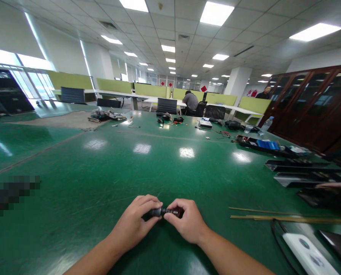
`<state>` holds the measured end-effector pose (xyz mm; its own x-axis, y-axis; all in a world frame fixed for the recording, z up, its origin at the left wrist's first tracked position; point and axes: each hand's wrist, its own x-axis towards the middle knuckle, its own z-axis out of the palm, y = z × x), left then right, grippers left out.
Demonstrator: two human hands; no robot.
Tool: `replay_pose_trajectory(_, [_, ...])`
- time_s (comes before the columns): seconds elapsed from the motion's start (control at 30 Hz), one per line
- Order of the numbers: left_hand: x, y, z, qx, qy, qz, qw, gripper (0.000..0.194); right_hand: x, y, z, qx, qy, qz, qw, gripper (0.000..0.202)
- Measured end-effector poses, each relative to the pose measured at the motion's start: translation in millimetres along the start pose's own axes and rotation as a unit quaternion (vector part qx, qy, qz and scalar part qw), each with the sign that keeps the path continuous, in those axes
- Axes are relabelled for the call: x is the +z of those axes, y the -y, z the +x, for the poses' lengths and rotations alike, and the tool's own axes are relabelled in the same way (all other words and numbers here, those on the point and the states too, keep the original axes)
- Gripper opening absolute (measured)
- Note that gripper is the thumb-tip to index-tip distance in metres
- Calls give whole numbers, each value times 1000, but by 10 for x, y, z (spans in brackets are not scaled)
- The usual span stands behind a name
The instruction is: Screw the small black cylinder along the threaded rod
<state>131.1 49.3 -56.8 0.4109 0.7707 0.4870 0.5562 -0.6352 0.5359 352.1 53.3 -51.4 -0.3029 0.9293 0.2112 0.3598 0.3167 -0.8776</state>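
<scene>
My left hand (pixel 134 219) is closed around one end of a small dark cylindrical part (pixel 164 211), just above the green tabletop (pixel 170 172). The fingers and thumb of my right hand (pixel 189 220) pinch its other end, which looks dark reddish-brown. A narrow, ridged section shows between the two hands. Whether this is one piece or two joined pieces I cannot tell, since my fingers cover much of both ends.
Thin yellowish rods (pixel 256 217), a white device (pixel 309 254) and a dark cable lie to the right. Another person's hand (pixel 338 186) rests on a black object beside dark metal channels (pixel 310 178). Farther back are a black tray (pixel 245 142) and a clear bottle (pixel 267 124).
</scene>
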Motion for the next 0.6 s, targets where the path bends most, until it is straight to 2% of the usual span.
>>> replay_pose_trajectory(0.6, [-9,19,-5,10,-16,12,1000,27,-1,21,0,2,-9,-22,1000,9])
